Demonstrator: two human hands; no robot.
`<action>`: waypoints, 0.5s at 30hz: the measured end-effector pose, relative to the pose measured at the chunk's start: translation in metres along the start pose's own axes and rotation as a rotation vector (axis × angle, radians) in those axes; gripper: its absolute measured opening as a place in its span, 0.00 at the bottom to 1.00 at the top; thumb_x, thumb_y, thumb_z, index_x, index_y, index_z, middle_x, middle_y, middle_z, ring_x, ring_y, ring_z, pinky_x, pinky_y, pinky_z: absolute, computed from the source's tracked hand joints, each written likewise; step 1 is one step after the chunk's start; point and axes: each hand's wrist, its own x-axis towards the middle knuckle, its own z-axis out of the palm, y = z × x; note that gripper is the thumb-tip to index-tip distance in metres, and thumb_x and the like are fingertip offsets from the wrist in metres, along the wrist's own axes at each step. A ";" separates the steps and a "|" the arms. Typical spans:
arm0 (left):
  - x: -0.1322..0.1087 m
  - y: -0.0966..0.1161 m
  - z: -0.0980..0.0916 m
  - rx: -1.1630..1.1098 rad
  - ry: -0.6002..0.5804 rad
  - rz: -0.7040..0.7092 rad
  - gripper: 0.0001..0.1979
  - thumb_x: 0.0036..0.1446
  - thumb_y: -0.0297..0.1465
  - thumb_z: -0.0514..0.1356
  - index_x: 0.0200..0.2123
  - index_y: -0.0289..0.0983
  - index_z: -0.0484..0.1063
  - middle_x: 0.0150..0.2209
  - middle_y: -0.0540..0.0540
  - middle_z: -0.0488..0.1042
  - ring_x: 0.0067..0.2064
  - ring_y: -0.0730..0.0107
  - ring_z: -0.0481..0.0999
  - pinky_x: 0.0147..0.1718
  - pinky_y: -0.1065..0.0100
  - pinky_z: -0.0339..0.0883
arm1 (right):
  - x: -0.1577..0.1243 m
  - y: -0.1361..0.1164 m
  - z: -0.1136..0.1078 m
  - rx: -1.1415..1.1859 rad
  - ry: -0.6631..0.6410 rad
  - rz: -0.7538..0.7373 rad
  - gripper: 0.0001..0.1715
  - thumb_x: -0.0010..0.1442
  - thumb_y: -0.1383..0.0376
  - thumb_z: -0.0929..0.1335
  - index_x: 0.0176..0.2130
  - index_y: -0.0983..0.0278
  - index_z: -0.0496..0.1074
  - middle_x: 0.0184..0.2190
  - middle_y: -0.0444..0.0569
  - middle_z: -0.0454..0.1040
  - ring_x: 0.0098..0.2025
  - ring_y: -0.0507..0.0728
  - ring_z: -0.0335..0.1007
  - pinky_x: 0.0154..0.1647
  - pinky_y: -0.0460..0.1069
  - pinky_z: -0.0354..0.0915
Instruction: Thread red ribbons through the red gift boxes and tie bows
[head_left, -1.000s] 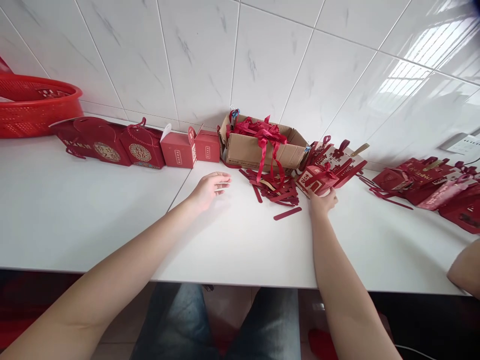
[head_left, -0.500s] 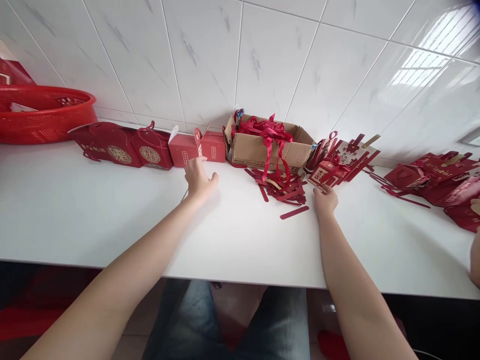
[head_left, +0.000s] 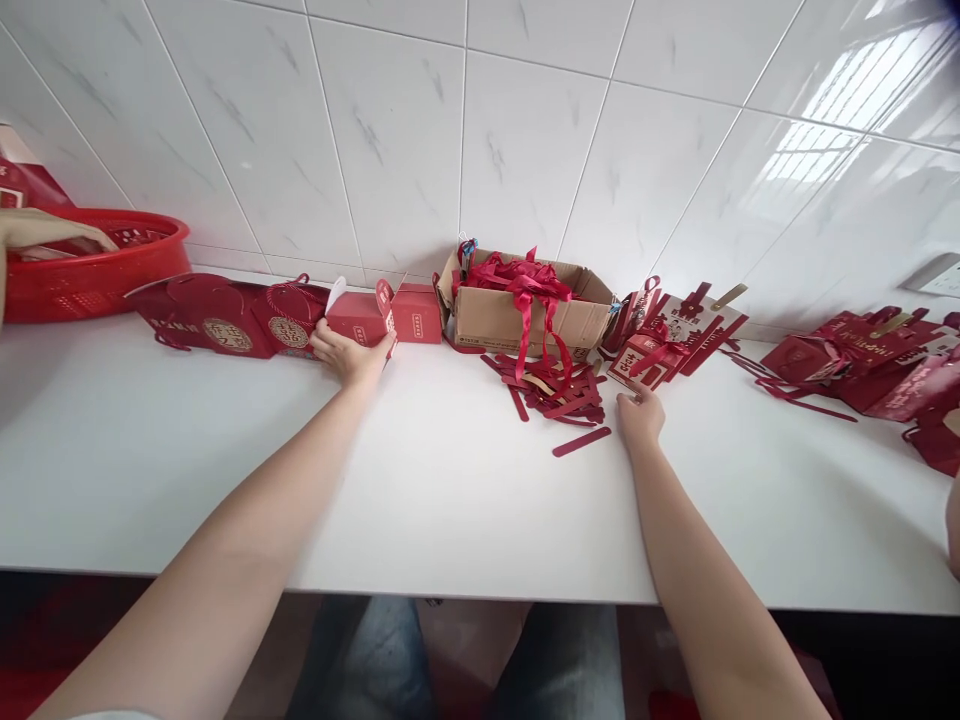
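My left hand is spread across the front of a plain red gift box, fingers on its left part and thumb at its right end. The box stands in the row along the wall, its white flap and rounded red tab raised. To its left are red boxes with round gold emblems; another red box stands to its right. My right hand has its fingers curled at the lower front edge of a small red gift box with a ribbon bow. Part of its grip is hidden.
A cardboard carton holds red ribbons. Flat red strips lie before it, one loose strip nearest me. Another person's hand reaches into a red basket. More red boxes stand at right.
My left hand has moved left and closed around the plain red box. Another person's hand has appeared over the basket. My right hand stays at the small box. The view has shifted slightly.
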 end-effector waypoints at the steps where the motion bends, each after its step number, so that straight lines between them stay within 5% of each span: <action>1: 0.000 -0.001 0.000 -0.005 0.007 -0.004 0.50 0.33 0.35 0.73 0.57 0.32 0.51 0.57 0.32 0.55 0.61 0.44 0.57 0.60 0.49 0.53 | 0.000 0.000 0.000 -0.001 0.003 -0.004 0.25 0.46 0.64 0.65 0.45 0.64 0.75 0.44 0.54 0.73 0.46 0.62 0.69 0.53 0.57 0.62; 10: -0.012 0.026 -0.027 -0.180 0.176 0.314 0.50 0.30 0.34 0.73 0.54 0.33 0.48 0.54 0.34 0.52 0.60 0.48 0.56 0.62 0.47 0.51 | -0.001 0.001 0.001 0.014 0.029 -0.040 0.21 0.45 0.66 0.65 0.42 0.63 0.74 0.45 0.53 0.70 0.42 0.59 0.68 0.50 0.56 0.64; 15: -0.026 0.052 -0.040 -0.329 0.115 0.453 0.54 0.27 0.36 0.74 0.55 0.36 0.45 0.54 0.34 0.49 0.60 0.47 0.54 0.60 0.47 0.53 | -0.001 0.003 0.001 0.029 0.040 -0.063 0.18 0.45 0.66 0.66 0.39 0.63 0.72 0.44 0.52 0.69 0.40 0.58 0.67 0.48 0.56 0.65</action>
